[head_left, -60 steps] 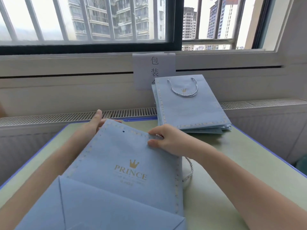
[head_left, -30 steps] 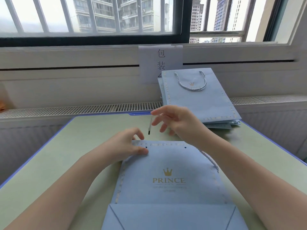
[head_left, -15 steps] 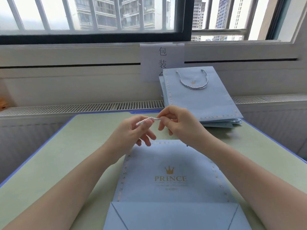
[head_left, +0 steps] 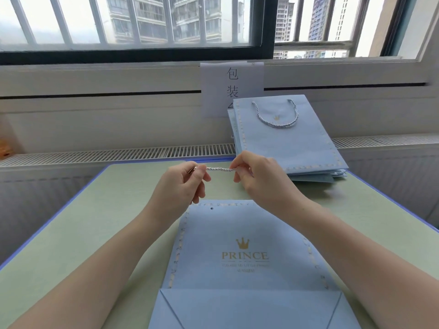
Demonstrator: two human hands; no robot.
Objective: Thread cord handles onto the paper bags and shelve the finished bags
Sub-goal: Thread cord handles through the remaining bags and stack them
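Note:
A flat light-blue paper bag (head_left: 244, 233) printed PRINCE with a gold crown lies on the green table (head_left: 95, 224) in front of me, one punched hole showing near its far edge. Above that edge my left hand (head_left: 183, 184) and my right hand (head_left: 256, 179) each pinch an end of a short stretch of white twisted cord (head_left: 219, 169), held taut and level between them. The rest of the cord is hidden behind my right hand.
A stack of blue bags (head_left: 285, 143) with a cord handle on the top one leans at the back right against the wall under the window. A paper sign (head_left: 231, 89) hangs behind it. A radiator grille (head_left: 118, 154) runs along the table's far edge.
Two seconds ago both hands were laying the bag flat on the table. My right hand then lifted the cord's end, my left hand joined it, and both now hold the cord stretched a little higher.

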